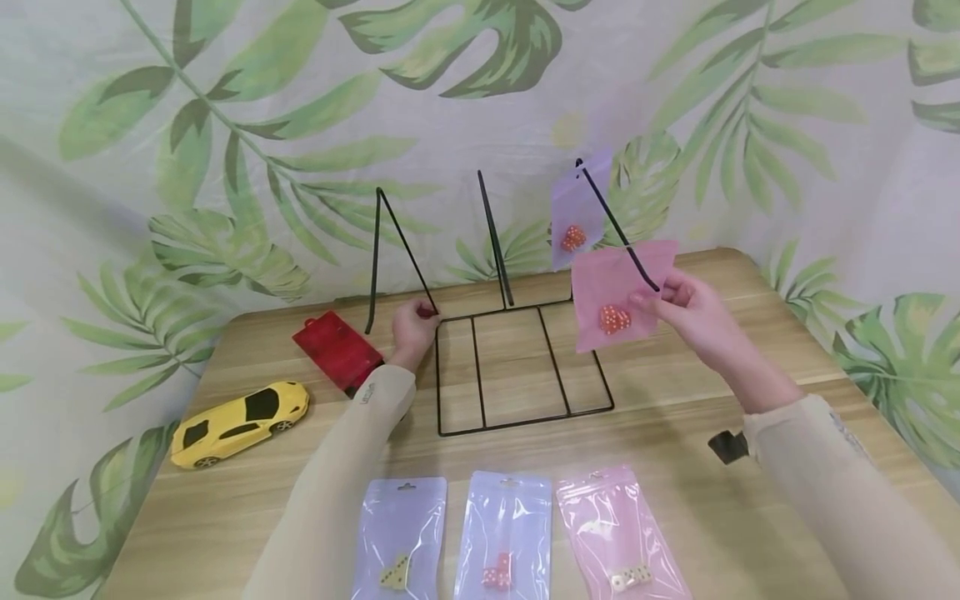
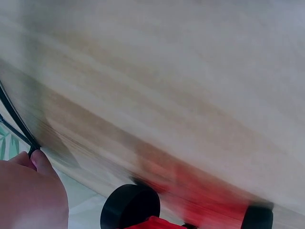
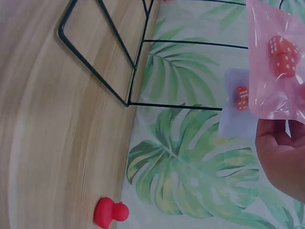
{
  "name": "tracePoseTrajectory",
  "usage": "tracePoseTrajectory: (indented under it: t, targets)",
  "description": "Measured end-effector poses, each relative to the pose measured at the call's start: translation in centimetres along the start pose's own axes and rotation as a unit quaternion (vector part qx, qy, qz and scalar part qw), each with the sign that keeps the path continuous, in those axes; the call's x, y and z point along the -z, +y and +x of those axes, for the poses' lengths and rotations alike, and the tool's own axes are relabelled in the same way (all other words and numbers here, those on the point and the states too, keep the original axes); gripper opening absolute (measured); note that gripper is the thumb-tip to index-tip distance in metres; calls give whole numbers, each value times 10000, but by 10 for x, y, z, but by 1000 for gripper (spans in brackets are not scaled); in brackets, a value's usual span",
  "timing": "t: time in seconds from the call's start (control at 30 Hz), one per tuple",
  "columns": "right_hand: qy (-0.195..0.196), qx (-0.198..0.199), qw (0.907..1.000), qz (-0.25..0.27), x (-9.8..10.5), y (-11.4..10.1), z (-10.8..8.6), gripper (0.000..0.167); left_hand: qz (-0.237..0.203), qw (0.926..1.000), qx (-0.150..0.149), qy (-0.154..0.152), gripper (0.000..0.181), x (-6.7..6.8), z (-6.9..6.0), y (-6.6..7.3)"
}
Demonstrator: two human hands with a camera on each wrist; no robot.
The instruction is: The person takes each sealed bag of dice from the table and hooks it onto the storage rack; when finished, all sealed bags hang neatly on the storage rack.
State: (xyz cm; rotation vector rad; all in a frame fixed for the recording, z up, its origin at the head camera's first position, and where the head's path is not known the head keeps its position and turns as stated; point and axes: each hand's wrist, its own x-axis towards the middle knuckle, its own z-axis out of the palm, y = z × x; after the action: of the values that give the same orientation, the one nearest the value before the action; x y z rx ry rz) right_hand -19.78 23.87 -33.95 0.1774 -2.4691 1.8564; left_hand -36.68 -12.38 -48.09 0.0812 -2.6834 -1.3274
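A black wire display rack (image 1: 567, 413) with long hook arms stands on the table. My left hand (image 1: 414, 332) grips the rack's back left corner, thumb and finger pinching the wire. My right hand (image 1: 701, 317) pinches the edge of a pink zip bag (image 1: 592, 287) holding red dotted dice (image 1: 615, 319). This bag is at the front end of the right hook arm (image 1: 611, 215); whether the wire passes through its hole I cannot tell. Farther back on the same arm hangs a purple bag (image 1: 568, 200) with red dice.
Along the front lie two purple bags, one with yellow dice (image 1: 396, 573), one with red (image 1: 498, 573), and a pink bag (image 1: 611, 517). A yellow toy car (image 1: 240, 423) and red wheeled toy (image 1: 337, 350) are left. A small red object (image 3: 109, 212) shows in the right wrist view.
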Motion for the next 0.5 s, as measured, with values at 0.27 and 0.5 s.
tracePoseTrajectory:
  t: [0.27,0.5]
  targets:
    - [24,-12,9999,157,-2,2,44,9,-27,10000,57,-23,14,2,-2,3]
    - [74,-163,9978,637,-3,3,68,8,-6,9999,98,-31,13,2,-2,4]
